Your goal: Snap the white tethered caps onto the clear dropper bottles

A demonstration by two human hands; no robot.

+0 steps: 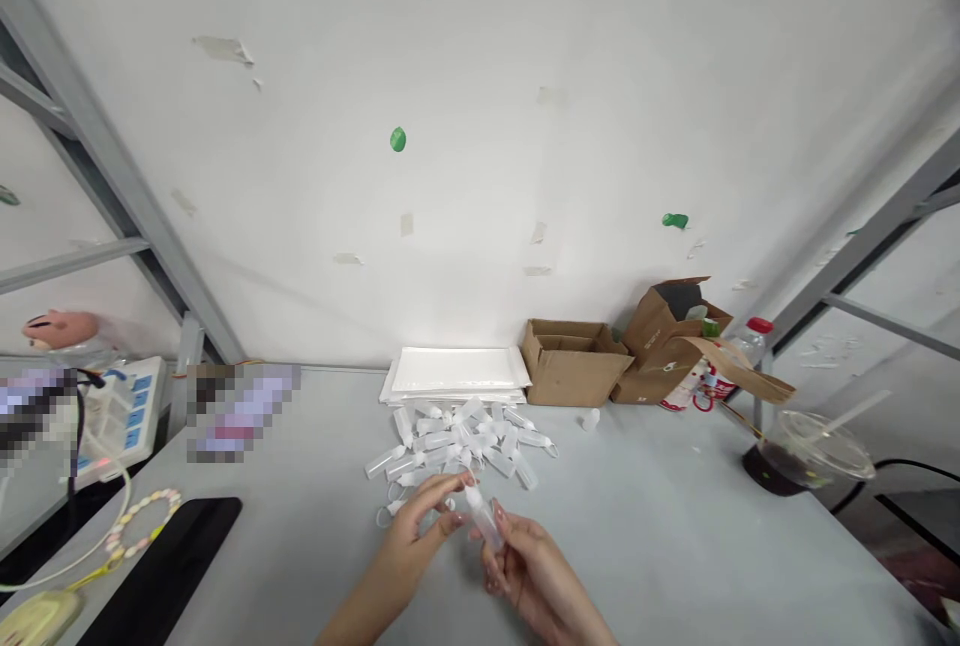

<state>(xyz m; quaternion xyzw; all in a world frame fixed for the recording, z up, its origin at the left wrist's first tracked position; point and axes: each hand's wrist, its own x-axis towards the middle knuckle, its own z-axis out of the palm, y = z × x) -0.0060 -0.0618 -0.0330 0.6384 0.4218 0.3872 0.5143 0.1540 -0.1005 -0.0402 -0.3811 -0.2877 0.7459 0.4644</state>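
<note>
Translucent cylindrical bottle [485,518] rests between smooth bare hands [523,559].

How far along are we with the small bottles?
Done: can't confirm. Many in the pile seem to have tips on, but no separate finished group shows.

In hand: one translucent bottle, held in the right hand, left hand fingers at its tip end.

Left: probably much of the pile, in front of the white stack, though finished and waiting bottles can't be told apart.
</note>
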